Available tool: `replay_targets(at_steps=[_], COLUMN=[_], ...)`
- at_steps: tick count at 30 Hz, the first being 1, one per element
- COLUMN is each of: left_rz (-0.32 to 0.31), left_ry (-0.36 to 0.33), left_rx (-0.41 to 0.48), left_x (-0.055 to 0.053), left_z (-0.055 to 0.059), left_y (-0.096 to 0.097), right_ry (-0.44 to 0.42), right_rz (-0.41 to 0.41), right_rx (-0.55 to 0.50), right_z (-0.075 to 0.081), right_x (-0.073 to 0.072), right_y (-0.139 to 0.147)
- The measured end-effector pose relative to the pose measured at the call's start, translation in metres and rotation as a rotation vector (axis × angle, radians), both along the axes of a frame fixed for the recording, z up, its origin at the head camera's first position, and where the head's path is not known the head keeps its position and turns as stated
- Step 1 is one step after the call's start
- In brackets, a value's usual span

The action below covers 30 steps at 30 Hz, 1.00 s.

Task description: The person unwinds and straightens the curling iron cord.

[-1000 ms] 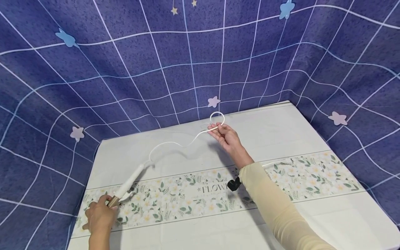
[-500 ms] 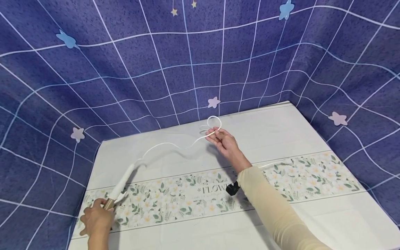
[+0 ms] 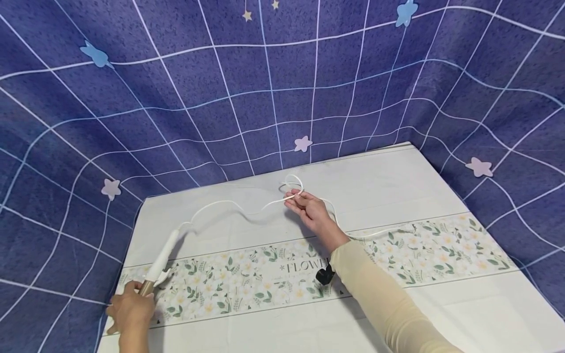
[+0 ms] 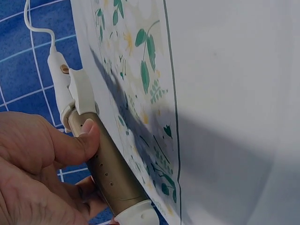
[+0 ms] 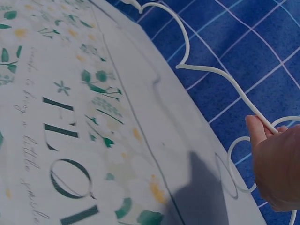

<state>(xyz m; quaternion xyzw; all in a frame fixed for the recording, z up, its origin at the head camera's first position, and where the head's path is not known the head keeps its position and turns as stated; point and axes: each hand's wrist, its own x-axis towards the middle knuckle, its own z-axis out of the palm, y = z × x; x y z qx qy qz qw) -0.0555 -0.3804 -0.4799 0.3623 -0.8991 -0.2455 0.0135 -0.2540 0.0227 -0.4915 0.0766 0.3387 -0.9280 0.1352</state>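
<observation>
A curling iron with a white handle (image 3: 162,252) and a gold-brown barrel (image 4: 112,173) slants over the left part of the table. My left hand (image 3: 132,309) grips it by the barrel, thumb on top in the left wrist view. From the handle's far end a white cord (image 3: 220,201) runs in waves to my right hand (image 3: 314,213). That hand pinches the cord, seen also in the right wrist view, where the cord (image 5: 225,77) stretches away from the fingertips. Small loops stand just beyond the fingers. More cord trails behind the right wrist onto the table.
A white tablecloth (image 3: 371,186) with a printed floral band (image 3: 256,274) covers the table. Blue gridded curtain (image 3: 185,117) with star shapes encloses its back and sides. A small black item (image 3: 325,274) shows beside the right sleeve.
My left hand has shifted left and slightly nearer, bringing the curling iron along. The right hand has moved left and nearer with the pinched cord, lowering its loop.
</observation>
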Motion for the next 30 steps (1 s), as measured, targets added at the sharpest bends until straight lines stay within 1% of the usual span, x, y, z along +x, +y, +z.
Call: replay_targets(at_steps=[3, 9, 12, 15, 19, 22, 26, 30], left_rz=[-0.001, 0.01, 0.016, 0.018, 0.004, 0.005, 0.016, 0.027], left_ry=[0.009, 0.02, 0.022, 0.019, 0.024, 0.006, -0.015, -0.007], left_rx=[-0.009, -0.03, -0.026, -0.014, -0.001, 0.016, 0.031, 0.031], left_x=[0.001, -0.001, -0.002, -0.002, 0.0, 0.001, 0.0, 0.0], left_z=[0.0, -0.001, -0.001, -0.001, 0.001, 0.001, 0.001, 0.002], left_y=[-0.002, -0.003, -0.005, -0.007, -0.009, -0.012, -0.015, -0.015], right_ry=[-0.002, 0.003, 0.002, -0.015, -0.032, -0.039, -0.046, -0.042], right_rz=[0.015, 0.044, 0.049, 0.054, 0.087, 0.114, 0.152, 0.182], right_rx=[0.009, 0.011, 0.021, 0.029, 0.033, 0.044, 0.067, 0.094], right_z=[-0.003, -0.007, -0.007, -0.008, -0.011, -0.013, -0.017, -0.018], right_x=[0.003, 0.007, 0.008, 0.009, 0.011, 0.014, 0.018, 0.021], right_y=[-0.004, -0.011, -0.012, -0.013, -0.014, -0.015, -0.018, -0.02])
